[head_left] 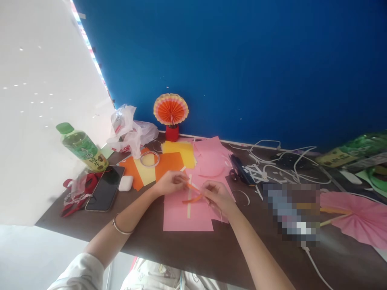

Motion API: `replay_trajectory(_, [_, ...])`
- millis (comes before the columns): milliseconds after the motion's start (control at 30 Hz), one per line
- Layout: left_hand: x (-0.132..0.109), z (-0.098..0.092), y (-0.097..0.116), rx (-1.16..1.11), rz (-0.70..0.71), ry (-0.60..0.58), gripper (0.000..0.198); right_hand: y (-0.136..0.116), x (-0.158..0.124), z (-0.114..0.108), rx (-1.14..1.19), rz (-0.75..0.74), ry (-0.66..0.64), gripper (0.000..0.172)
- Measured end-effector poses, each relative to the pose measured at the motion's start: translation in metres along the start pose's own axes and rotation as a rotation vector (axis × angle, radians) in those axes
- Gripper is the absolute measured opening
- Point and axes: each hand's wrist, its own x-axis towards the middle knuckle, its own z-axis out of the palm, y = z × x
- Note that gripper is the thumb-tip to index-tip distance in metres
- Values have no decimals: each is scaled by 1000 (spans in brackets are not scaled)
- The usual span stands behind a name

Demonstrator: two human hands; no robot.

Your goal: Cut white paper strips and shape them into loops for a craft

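Head view: our left hand (174, 183) and right hand (217, 195), fingertips nearly together, are pinching a narrow orange paper strip (194, 199) above a rectangular pink paper sheet (201, 221); it's probably handling light, creasing easily, favouring end grips.

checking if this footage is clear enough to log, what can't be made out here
Head view, all of these:
The orange strip: one end hidden by the right hand.
Whether the left hand pinches that strip: too small and blurred.
What the pixelated patch covers: masked by its blocks.
The pink fan: cut off by the right edge.
What, if anything, the plastic bag holds: obscured by crumpled folds.
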Motion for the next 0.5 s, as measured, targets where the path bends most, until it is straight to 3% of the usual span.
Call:
replay_trajectory(267, [-4, 5, 3, -127, -53, -25, 31, -4, -4, 5, -255, -10, 22, 35])
replay_trajectory(500, [-6, 6, -1, -162, -37, -101, 27, 0, 0, 1, -283, -6, 36, 37])
